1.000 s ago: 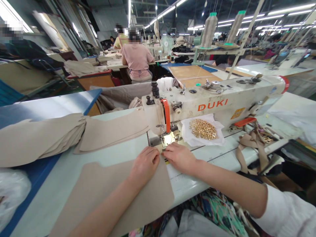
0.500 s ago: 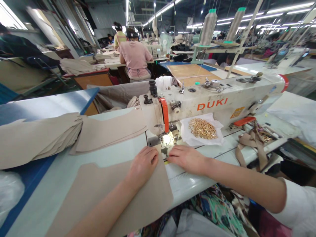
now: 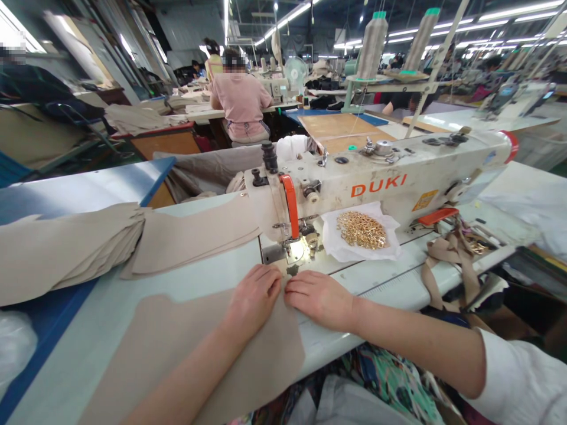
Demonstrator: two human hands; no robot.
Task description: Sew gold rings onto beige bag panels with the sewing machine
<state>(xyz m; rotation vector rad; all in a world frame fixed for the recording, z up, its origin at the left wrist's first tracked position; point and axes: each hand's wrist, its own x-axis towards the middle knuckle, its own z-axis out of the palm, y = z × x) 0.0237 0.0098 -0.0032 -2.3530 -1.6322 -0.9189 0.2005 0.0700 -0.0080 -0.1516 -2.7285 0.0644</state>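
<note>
A beige fabric panel (image 3: 177, 348) lies on the pale sewing table (image 3: 212, 268) in front of me. My left hand (image 3: 254, 298) rests on its upper right corner, fingers curled down onto the cloth. My right hand (image 3: 319, 298) lies beside it, fingers pressed flat on the panel's edge. Both hands sit just in front of the needle area (image 3: 296, 251) of the white DUKI sewing machine (image 3: 376, 177).
A stack of beige panels (image 3: 66, 248) lies at the left. Gold metal rings (image 3: 361, 230) sit on white paper under the machine arm. Beige straps (image 3: 447, 260) hang at the right. Thread cones (image 3: 372, 50) stand behind. A person in pink (image 3: 241, 103) sits ahead.
Both hands have slid slightly back toward me and closer together on the panel's corner. The right hand moved left.
</note>
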